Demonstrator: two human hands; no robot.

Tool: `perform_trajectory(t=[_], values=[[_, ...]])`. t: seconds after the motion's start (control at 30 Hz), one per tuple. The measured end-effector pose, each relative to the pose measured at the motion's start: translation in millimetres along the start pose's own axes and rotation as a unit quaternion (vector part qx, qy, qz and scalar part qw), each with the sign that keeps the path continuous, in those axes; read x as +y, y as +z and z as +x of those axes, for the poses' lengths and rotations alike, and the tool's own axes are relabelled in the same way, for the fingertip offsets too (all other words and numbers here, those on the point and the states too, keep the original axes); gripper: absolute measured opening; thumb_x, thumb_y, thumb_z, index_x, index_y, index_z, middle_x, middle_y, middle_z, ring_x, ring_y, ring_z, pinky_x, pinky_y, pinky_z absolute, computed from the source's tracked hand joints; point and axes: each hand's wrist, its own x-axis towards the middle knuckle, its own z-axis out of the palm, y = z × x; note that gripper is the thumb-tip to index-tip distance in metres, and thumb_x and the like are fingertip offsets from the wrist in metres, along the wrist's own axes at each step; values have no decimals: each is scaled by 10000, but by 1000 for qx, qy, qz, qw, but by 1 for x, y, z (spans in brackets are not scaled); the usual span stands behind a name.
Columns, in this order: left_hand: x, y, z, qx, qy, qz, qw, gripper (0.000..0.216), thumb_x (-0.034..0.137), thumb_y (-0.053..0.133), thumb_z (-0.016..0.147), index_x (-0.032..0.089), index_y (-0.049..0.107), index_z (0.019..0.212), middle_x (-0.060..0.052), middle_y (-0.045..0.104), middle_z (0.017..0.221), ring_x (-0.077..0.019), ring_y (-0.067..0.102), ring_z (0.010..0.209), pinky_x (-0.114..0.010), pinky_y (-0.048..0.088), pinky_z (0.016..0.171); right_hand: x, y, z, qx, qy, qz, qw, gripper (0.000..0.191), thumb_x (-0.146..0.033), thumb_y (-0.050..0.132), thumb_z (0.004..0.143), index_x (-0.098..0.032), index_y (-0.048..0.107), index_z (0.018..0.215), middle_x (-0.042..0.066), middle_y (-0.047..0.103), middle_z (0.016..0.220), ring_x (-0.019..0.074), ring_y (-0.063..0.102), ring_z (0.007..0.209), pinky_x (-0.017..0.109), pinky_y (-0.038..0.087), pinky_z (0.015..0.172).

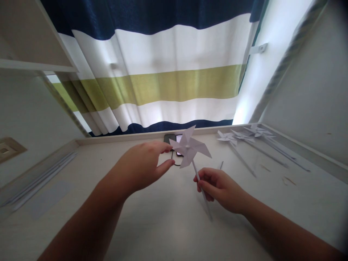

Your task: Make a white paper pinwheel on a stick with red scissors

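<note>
A white paper pinwheel (190, 146) on a rolled paper stick stands tilted above the middle of the desk. My right hand (214, 185) is closed around its stick, below the blades. At the pinwheel's left side is my left hand (146, 159), thumb and fingers apart. Its fingertips are at the tip of the left blade; whether they touch it I cannot tell. Behind the pinwheel, partly hidden, lie a phone (178, 139) with a lit screen and a dark flat object (169, 137).
Several finished pinwheels (227, 137) lie at the back right of the white desk (152, 224). Near them are thin brownish strips (289, 180). At the left lie long paper sticks (46, 177) and a pale flat sheet (50, 195). A striped curtain (163, 83) hangs behind.
</note>
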Motion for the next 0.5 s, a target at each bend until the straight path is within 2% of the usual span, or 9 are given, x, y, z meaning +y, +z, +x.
perform_trajectory(t=[0.1,0.17,0.27,0.5], values=[[-1,0,3,53,22,-4,998,533,459,500,880,243,456,1365,-54,532,1378,-278,515,1227,-467,443,1010,0,0,0,-6,2,-14,1000,123,-266,507,910,-160,569,909,12,597,758,95,506,558,241,419,526],[1,7,7,61,48,-9,997,639,438,540,860,206,364,1428,-71,419,1473,-276,401,1335,-465,355,1105,1,0,1,-7,0,-9,1000,123,-267,511,908,-158,567,908,10,595,757,93,504,555,239,415,519],[5,17,11,53,58,-10,997,737,414,578,833,161,289,1463,-95,321,1526,-283,295,1399,-471,280,1155,2,1,1,-4,-6,-2,1000,117,-266,520,903,-157,563,902,6,591,748,88,499,543,231,402,505],[8,20,8,-19,34,-1,999,648,411,552,844,165,382,1419,-97,425,1466,-279,394,1340,-464,314,1127,4,0,1,-3,-11,-6,1000,110,-258,510,910,-162,558,885,5,590,753,89,509,554,232,412,514]])
